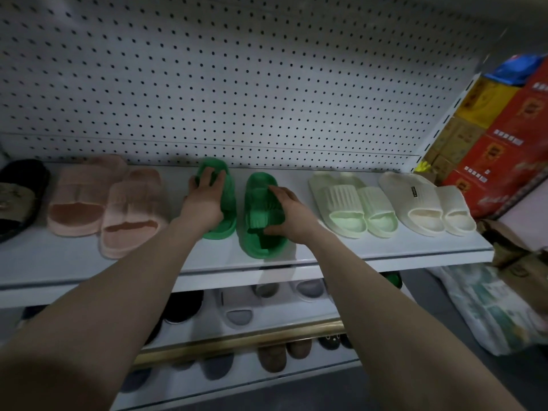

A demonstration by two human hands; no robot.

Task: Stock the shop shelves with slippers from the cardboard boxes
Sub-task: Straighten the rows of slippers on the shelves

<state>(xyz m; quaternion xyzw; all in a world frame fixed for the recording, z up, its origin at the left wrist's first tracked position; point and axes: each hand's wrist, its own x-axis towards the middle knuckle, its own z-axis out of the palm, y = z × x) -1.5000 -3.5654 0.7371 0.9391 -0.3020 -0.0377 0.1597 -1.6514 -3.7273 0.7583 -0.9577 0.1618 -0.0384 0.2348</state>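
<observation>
Both hands are on the top shelf (89, 262), each on 1 slipper of a bright green pair. The left hand (204, 200) lies over the left green slipper (229, 203), fingers curled round its upper toward the toe. The right hand (292, 215) pinches the ribbed strap of the right green slipper (261, 185), fingers over the top and thumb at the foot opening.

Both slippers run front to back, toes to the pegboard back (237, 84) and heels to the front edge. They are not level. The right one sits nearer the front edge with its heel swung slightly toward the left one, and the left one sits further back, with a gap of bare shelf between them.

The pair sits between the pink pair (80, 203) and the pale green pair (350, 209), with a cream pair (421, 203) beyond. Judging by how snugly those pairs sit, the next move looks like sliding the 2 together and squaring the heels. Each hand already has its own slipper, so neither needs to cross.
</observation>
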